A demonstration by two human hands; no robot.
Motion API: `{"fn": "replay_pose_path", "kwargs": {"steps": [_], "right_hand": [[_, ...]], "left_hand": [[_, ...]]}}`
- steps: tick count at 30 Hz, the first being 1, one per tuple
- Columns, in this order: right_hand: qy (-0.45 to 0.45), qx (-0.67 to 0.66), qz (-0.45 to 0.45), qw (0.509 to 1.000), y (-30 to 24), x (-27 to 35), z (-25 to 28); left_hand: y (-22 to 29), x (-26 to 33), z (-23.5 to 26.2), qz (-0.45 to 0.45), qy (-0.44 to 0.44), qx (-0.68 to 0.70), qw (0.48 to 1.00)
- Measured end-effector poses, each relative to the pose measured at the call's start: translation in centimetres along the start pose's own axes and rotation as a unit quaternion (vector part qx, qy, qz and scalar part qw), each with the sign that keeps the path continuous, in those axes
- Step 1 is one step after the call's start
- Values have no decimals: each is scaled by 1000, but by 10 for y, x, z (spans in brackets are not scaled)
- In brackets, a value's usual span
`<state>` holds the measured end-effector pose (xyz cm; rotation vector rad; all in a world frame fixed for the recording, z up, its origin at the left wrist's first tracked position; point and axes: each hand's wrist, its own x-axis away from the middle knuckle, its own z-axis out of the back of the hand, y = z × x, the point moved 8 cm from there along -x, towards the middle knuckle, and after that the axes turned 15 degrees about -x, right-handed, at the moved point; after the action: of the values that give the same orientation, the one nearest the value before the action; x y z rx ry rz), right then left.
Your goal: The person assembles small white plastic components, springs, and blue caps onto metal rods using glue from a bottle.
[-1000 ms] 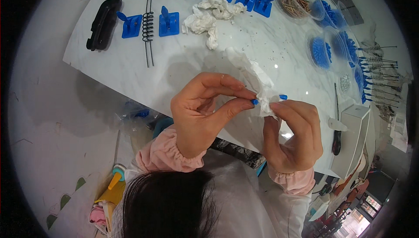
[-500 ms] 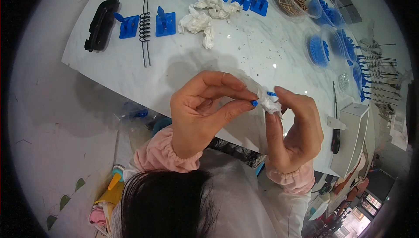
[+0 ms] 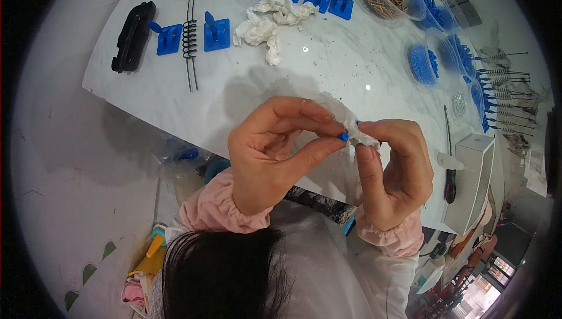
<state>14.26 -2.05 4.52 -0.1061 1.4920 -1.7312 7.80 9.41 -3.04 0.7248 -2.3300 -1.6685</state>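
Between thumb and fingertips, my left hand (image 3: 275, 152) pinches a small blue plastic part (image 3: 343, 136), of which only one end shows. Close beside it, my right hand (image 3: 398, 167) is closed on a crumpled white tissue (image 3: 366, 139). The tissue lies against the blue part, and a bit of blue also peeks out by the right index fingertip. Both hands are held above the near edge of the white marbled table (image 3: 257, 88). Whether the two blue bits belong to one piece is hidden by the tissue and fingers.
Beyond my hands lie more crumpled tissues (image 3: 257, 29), blue clip-like bases (image 3: 217, 35), black coiled wires (image 3: 189, 38) and a black case (image 3: 133, 37). Clear tubs of screws (image 3: 383, 0) and blue parts (image 3: 422, 64) stand at right, near a screwdriver (image 3: 450, 184) and a white box (image 3: 474, 152).
My right fingers have shifted and closed over the tissue, covering more of it and of the blue bit. The left hand keeps its pinch. The whole view has shifted slightly.
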Motion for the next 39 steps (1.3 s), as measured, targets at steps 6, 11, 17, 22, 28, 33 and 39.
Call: {"fn": "replay_pose_path", "kwargs": {"steps": [6,11,17,22,28,33,39], "right_hand": [[-14,13,10,1000,-2,-2,-1],[8,13,25,1000,0,-1,2],[22,13,27,999,-3,1,4],[20,0,30,999,-2,3,4],[8,4,24,1000,0,4,2],[51,-78,-47,995,14,11,3],[61,-61,-25,996,7,3,13]], "left_hand": [[5,1,-2,-21,11,-11,1000],[4,1,-4,-32,14,-19,999],[5,2,-4,-45,12,-31,998],[1,2,-7,-8,20,13,1000],[-2,2,-8,5,15,54,998],[-9,3,-12,62,6,108,992],[-6,3,-14,90,9,86,992]]}}
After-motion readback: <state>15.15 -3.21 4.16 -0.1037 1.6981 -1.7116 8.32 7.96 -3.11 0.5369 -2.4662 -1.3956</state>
